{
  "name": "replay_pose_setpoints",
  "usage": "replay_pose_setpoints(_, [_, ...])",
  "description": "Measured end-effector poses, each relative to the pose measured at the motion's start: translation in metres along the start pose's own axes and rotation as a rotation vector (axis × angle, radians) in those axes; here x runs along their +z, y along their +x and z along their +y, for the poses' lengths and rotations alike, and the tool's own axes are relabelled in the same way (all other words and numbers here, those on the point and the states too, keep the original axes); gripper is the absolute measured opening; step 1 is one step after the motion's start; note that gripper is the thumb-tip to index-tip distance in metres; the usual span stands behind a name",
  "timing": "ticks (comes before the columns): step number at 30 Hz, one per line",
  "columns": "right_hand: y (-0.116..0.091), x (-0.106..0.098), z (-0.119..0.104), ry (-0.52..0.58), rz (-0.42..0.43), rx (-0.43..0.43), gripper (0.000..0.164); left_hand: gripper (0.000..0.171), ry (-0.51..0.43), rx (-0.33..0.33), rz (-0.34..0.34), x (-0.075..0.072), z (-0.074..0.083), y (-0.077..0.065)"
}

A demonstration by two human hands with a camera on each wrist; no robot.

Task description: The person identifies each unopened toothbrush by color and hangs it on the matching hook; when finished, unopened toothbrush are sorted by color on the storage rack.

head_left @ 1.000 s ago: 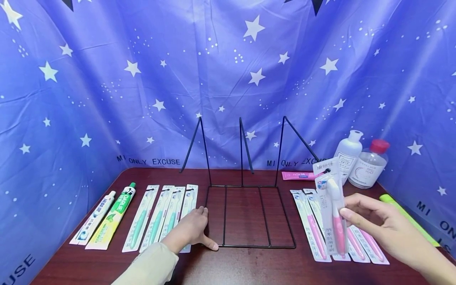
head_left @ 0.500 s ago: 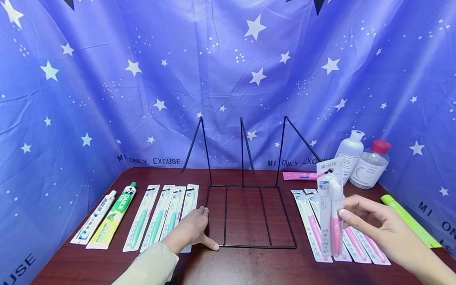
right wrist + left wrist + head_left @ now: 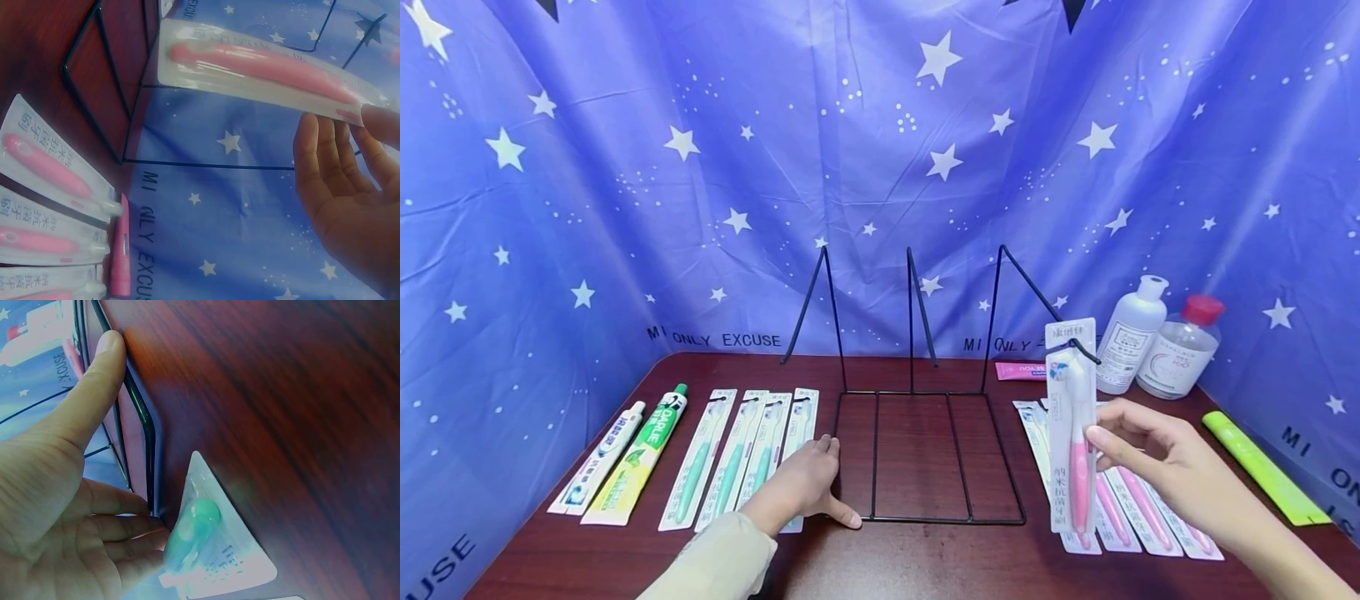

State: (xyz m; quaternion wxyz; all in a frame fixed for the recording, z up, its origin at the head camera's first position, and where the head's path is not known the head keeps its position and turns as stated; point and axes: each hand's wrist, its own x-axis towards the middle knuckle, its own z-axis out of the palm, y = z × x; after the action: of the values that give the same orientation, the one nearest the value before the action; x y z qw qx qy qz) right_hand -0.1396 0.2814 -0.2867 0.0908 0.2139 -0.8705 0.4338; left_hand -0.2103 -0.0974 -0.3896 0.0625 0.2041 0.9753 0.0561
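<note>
Starry blue curtain (image 3: pixel 865 150) behind dark table (image 3: pixel 917 567); just shifted inward, pinched in right hand (image 3: pixel 1153 454): pink toothbrush pack (image 3: pixel 1070 429), at right prong (image 3: pixel 1087 352) of rack (image 3: pixel 940 521), now poking out in front, hence apparently hooked, unreleased; spread against rack base: left hand (image 3: pixel 805 482)

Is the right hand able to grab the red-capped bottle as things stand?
Probably not straight away: the right hand is pinching a packaged pink toothbrush. Otherwise the way looks free, with nothing visible between that hand and the red-capped bottle.
</note>
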Motion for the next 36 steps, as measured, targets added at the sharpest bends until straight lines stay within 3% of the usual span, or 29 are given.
replay_pose_setpoints(7, [0.021, 0.006, 0.008, 0.030, 0.033, 0.030, 0.017, 0.115, 0.004, -0.003, 0.004, 0.000, 0.000, 0.000])
replay_pose_setpoints(23, [0.084, 0.015, 0.025, 0.225, 0.071, 0.049, 0.027, 0.115, 0.009, -0.009, -0.004, -0.002, 0.001, 0.000])
replay_pose_setpoints(31, [0.112, 0.017, 0.028, 0.143, 0.061, 0.095, 0.038, 0.116, 0.001, -0.011, 0.002, -0.001, 0.001, -0.001])
replay_pose_setpoints(36, [0.124, 0.019, 0.032, 0.148, 0.075, 0.092, 0.038, 0.116, 0.006, -0.013, 0.001, -0.001, 0.001, 0.000])
